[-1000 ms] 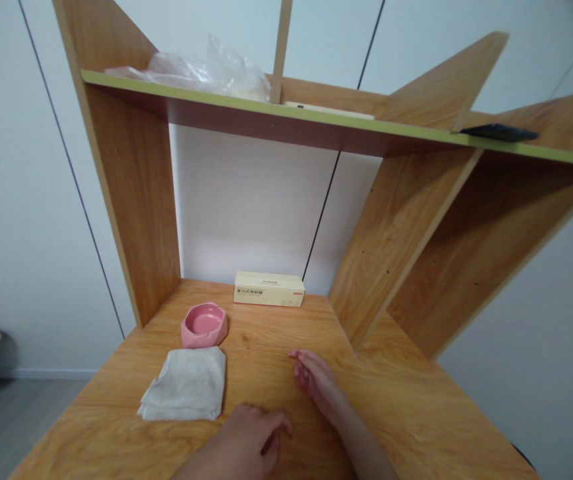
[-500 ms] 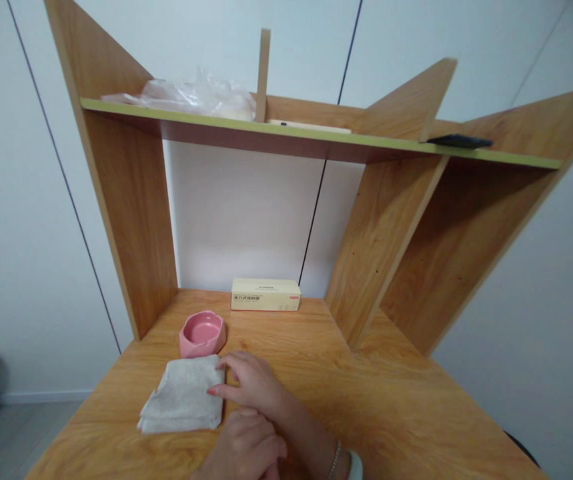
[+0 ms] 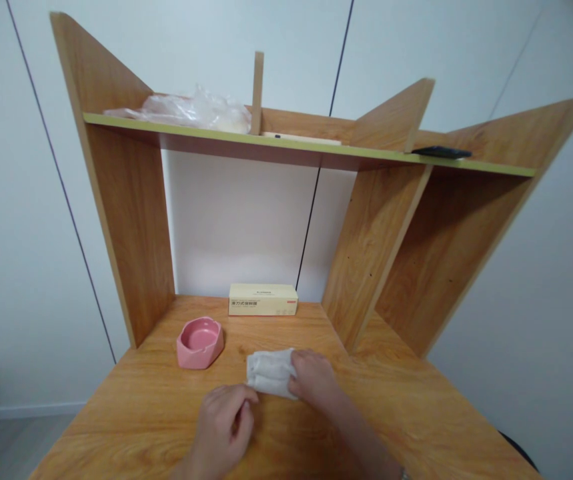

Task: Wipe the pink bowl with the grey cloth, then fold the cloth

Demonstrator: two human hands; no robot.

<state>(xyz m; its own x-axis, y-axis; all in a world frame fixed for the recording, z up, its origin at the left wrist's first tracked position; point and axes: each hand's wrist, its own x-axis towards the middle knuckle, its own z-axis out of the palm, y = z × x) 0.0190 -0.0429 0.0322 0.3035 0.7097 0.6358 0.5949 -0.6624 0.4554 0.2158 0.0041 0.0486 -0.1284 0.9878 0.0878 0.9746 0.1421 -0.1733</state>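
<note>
A white cloth (image 3: 269,373), bunched into a wad, lies on the wooden desk (image 3: 131,413) near the middle. My right hand (image 3: 315,381) is closed on its right side. Just in front of the cloth rests my left hand (image 3: 223,427), its fingers curled loosely with nothing visible in them. A pink bowl (image 3: 199,343) stands on the desk to the left of the cloth, apart from both hands.
A cream cardboard box (image 3: 263,299) lies at the back of the desk against the white wall. Wooden side panels rise left and right. The upper shelf (image 3: 286,143) carries a plastic bag (image 3: 191,110) and a dark flat object (image 3: 441,153).
My right hand reached left to the flat cloth, took hold and dragged it right to the middle, bunching it. The left hand shifted slightly. The camera tilted.
</note>
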